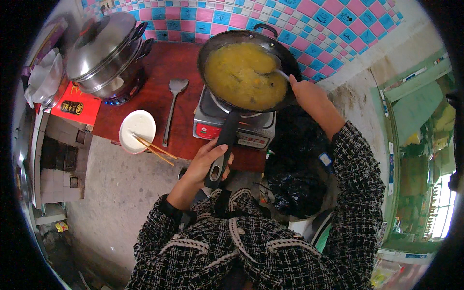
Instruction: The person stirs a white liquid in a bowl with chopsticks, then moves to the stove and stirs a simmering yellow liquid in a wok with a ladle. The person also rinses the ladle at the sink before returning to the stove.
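Note:
My left hand (203, 161) is wrapped around the black handle (228, 137) of a dark wok (295, 72). The wok sits on a small gas stove (203, 105) and holds a yellowish soup (239, 69) with bits floating in it. In my right hand (310, 96) is the metal handle of a ladle (281, 73), whose bowl is dipped in the soup near the wok's right side. To the left, a metal wok spatula (172, 105) lies on the red-brown table (174, 61).
A bowl of white batter-like liquid (136, 127) with wooden chopsticks (156, 148) stands at the table's front edge. Behind it is a lidded steel steamer pot (105, 54) on a lit electric cooker (121, 98). Black plastic bags (297, 188) lie right of the table; a tiled wall (221, 16) rises behind.

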The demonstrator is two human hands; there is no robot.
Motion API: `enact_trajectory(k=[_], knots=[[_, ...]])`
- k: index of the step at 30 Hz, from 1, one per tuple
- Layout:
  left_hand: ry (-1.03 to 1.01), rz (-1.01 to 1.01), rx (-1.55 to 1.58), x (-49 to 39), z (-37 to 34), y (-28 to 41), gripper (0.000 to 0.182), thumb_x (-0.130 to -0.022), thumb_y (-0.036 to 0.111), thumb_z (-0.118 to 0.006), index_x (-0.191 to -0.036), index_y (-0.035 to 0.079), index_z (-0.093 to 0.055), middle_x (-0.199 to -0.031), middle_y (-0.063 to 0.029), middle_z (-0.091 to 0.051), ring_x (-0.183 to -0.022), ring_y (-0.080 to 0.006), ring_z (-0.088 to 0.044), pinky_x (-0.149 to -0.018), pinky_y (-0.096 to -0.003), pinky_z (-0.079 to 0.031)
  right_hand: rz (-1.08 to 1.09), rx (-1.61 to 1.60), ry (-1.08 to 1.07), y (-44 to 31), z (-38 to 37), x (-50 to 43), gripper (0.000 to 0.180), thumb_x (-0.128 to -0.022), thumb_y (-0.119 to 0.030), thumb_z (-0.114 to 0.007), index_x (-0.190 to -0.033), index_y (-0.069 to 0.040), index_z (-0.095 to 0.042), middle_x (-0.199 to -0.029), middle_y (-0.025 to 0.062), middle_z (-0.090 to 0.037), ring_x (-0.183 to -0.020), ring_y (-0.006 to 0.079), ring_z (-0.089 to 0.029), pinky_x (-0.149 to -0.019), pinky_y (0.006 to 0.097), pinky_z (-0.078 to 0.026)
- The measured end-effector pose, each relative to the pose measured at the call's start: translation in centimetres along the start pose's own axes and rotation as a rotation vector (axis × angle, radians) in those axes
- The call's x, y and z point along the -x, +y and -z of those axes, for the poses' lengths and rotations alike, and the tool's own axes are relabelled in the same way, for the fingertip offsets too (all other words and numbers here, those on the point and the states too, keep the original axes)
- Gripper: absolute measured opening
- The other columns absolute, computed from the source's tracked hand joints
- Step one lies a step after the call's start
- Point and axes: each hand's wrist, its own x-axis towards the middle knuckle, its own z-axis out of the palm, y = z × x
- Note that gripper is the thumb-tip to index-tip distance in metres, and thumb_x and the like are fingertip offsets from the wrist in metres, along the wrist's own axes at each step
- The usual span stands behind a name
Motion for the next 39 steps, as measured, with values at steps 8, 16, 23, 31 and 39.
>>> enact_trajectory(k=[8, 16, 23, 31, 39], knots=[[-0.023, 0.000, 0.026, -0.1, 0.2, -0.2, 0.030, -0.089, 0.025, -0.051, -0.112, 0.008, -0.043, -0.071, -0.0070, -0.055, -0.045, -0.0167, -0.054, -0.039, -0.0263, -0.042, 0.059, -0.130, 0.070, -0.9, -1.0, -2.0, 0.025, -0.088, -0.012, -0.038, -0.106, 0.002, -0.050, -0.078, 0.0202, -0.062, -0.072, 0.0360, -0.062, -0.059, 0.0465, -0.050], [0.009, 0.004, 0.001, -0.1, 0.1, -0.1, 0.030, -0.088, 0.025, -0.052, -0.111, 0.008, -0.043, -0.072, -0.0066, -0.055, -0.045, -0.0166, -0.054, -0.039, -0.0265, -0.042, 0.197, -0.232, 0.057, -2.8, -2.1, -4.2, 0.037, -0.082, -0.003, -0.040, -0.118, 0.003, -0.042, -0.076, 0.0222, -0.061, -0.073, 0.0373, -0.061, -0.062, 0.0450, -0.048], [0.000, 0.000, 0.000, 0.0, 0.0, 0.1, 0.029, -0.088, 0.025, -0.052, -0.110, 0.008, -0.043, -0.071, -0.0068, -0.055, -0.044, -0.0161, -0.054, -0.039, -0.0260, -0.042, 0.203, -0.253, -0.006, -4.4, -1.1, -2.3, 0.046, -0.080, -0.003, -0.042, -0.125, 0.004, -0.034, -0.073, 0.0244, -0.060, -0.068, 0.0380, -0.060, -0.060, 0.0461, -0.048], [0.009, 0.001, 0.014, 0.1, 0.0, 0.1, 0.026, -0.089, 0.023, -0.050, -0.109, 0.007, -0.043, -0.070, -0.0070, -0.055, -0.044, -0.0158, -0.055, -0.038, -0.0254, -0.043, 0.221, -0.227, -0.100, -5.3, 2.0, 2.0, 0.041, -0.083, -0.007, -0.041, -0.124, -0.001, -0.037, -0.072, 0.0215, -0.061, -0.068, 0.0379, -0.061, -0.059, 0.0481, -0.048], [0.020, 0.008, 0.006, 0.0, 0.0, 0.1, 0.025, -0.090, 0.022, -0.049, -0.109, 0.007, -0.043, -0.070, -0.0070, -0.055, -0.044, -0.0158, -0.055, -0.038, -0.0253, -0.043, 0.228, -0.197, -0.176, -3.4, 2.5, 5.3, 0.047, -0.086, -0.012, -0.043, -0.132, -0.008, -0.033, -0.078, 0.0219, -0.060, -0.066, 0.0360, -0.061, -0.056, 0.0461, -0.049]])
